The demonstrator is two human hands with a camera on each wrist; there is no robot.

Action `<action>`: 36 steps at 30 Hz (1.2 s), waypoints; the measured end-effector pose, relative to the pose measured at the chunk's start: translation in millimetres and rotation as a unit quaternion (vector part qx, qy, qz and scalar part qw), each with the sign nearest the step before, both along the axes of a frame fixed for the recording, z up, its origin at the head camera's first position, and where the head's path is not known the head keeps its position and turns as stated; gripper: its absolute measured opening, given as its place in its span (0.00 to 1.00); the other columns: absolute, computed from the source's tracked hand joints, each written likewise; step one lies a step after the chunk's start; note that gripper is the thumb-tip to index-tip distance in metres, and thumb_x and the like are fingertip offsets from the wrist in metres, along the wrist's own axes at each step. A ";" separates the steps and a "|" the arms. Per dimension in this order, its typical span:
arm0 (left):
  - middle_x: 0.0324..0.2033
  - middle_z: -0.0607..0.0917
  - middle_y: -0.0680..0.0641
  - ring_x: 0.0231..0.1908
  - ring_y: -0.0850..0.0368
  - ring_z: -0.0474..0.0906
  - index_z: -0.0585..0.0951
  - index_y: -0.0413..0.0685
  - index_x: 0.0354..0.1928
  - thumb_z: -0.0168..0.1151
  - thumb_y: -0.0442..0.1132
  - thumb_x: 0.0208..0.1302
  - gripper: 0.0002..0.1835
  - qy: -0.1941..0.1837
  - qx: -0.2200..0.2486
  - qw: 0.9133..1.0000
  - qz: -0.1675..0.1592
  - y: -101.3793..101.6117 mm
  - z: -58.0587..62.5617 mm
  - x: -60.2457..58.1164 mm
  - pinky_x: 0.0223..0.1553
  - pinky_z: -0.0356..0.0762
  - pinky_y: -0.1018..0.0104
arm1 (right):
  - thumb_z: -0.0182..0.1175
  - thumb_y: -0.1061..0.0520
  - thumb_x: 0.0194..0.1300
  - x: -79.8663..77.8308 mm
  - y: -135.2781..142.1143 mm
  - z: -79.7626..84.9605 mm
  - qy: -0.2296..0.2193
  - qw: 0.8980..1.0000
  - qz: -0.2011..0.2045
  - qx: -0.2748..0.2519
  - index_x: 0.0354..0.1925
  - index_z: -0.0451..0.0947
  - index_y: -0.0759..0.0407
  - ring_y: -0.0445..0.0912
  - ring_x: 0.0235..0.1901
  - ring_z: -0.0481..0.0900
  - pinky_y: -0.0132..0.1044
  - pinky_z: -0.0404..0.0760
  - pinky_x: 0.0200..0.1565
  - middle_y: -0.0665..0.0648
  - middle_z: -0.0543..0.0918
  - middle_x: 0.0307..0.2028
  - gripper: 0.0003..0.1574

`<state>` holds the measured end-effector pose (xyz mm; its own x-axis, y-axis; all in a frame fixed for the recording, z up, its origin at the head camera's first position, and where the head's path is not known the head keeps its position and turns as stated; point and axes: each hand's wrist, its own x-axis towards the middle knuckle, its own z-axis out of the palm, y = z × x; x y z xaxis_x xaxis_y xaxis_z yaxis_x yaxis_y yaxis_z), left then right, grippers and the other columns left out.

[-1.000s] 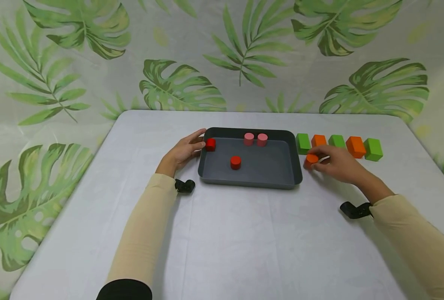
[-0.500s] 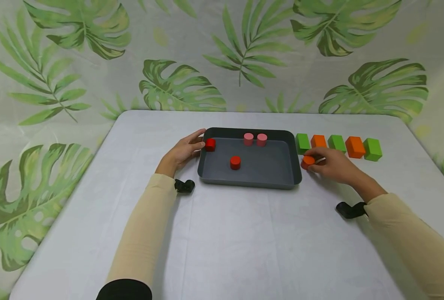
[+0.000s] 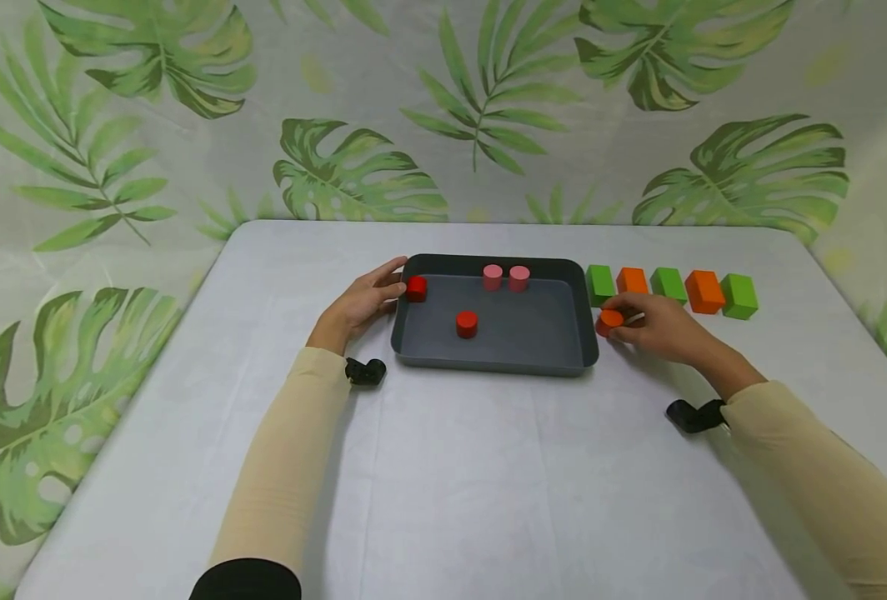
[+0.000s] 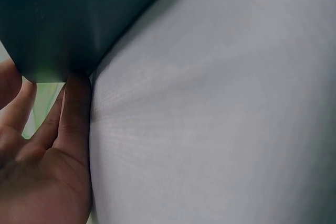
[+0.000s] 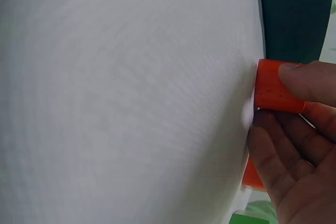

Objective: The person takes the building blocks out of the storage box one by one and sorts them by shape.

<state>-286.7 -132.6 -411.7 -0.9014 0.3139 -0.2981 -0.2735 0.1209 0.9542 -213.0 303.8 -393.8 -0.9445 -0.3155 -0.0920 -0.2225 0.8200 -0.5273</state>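
A dark grey baking tray (image 3: 496,364) lies on the white-covered table. My left hand (image 3: 361,307) is at its left end, with straight fingers against the outer wall and the thumb by the rim; in the left wrist view those fingers (image 4: 76,108) meet the tray's side. Just outside the tray's right wall, my right hand (image 3: 657,327) pinches an orange cylinder block (image 3: 609,322) between thumb and fingers. The right wrist view has this cylinder upright, its base at the cloth. Inside the tray are two pink cylinders (image 3: 492,277), a red cylinder (image 3: 467,324) and a red block (image 3: 417,289) at the left wall.
Right of the tray runs a row of blocks alternating in colour: a green block (image 3: 600,286), an orange block (image 3: 633,280), another green block (image 3: 669,285), a larger orange block (image 3: 705,292) and an end green block (image 3: 739,297). A leaf-print cloth (image 3: 368,50) hangs behind the table.
My right hand has moved slightly left with the orange cylinder, closer to the tray's right wall. My left hand keeps its place at the tray, and the view has shifted a little.
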 end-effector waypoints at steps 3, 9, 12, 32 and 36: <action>0.77 0.57 0.46 0.75 0.46 0.59 0.58 0.66 0.77 0.52 0.36 0.75 0.33 0.001 0.000 1.000 -0.001 -0.3 0.1 -0.1 0.78 0.54 0.52 | 0.62 0.64 0.65 -0.1 0.1 -0.3 0.011 1.000 0.007 -0.003 0.61 0.72 0.69 0.63 0.50 0.81 0.58 0.81 0.55 0.71 0.80 0.54 0.27; 0.77 0.58 0.46 0.75 0.47 0.59 0.58 0.65 0.77 0.52 0.36 0.75 0.33 0.005 -0.001 1.000 -0.002 0.3 1.0 0.7 0.78 0.55 0.52 | 0.61 0.65 0.64 -0.3 2.0 0.8 0.020 1.000 0.019 0.002 0.63 0.71 0.68 0.62 0.50 0.81 0.58 0.81 0.55 0.69 0.81 0.53 0.29; 0.77 0.58 0.45 0.75 0.46 0.59 0.58 0.65 0.77 0.53 0.36 0.75 0.34 0.009 -0.003 1.000 -0.002 1.4 1.6 0.9 0.77 0.56 0.51 | 0.62 0.64 0.65 0.9 3.2 3.5 0.017 1.000 0.022 0.005 0.64 0.71 0.68 0.62 0.51 0.82 0.58 0.81 0.55 0.69 0.81 0.53 0.30; 0.78 0.55 0.45 0.77 0.48 0.53 0.55 0.64 0.78 0.51 0.36 0.75 0.34 -0.007 -0.002 1.000 -0.010 0.6 8.0 6.4 0.79 0.51 0.52 | 0.64 0.67 0.62 6.2 -13.2 58.5 0.182 0.981 0.065 -0.015 0.46 0.80 0.62 0.56 0.45 0.81 0.48 0.84 0.44 0.60 0.84 0.45 0.12; 0.78 0.56 0.46 0.77 0.48 0.55 0.56 0.65 0.78 0.52 0.37 0.75 0.34 -0.002 -0.005 1.000 -0.007 -0.1 2.7 2.5 0.79 0.52 0.52 | 0.63 0.66 0.64 1.5 -27.2 73.2 0.158 0.983 0.092 -0.005 0.48 0.80 0.63 0.56 0.47 0.81 0.47 0.85 0.43 0.62 0.84 0.47 0.13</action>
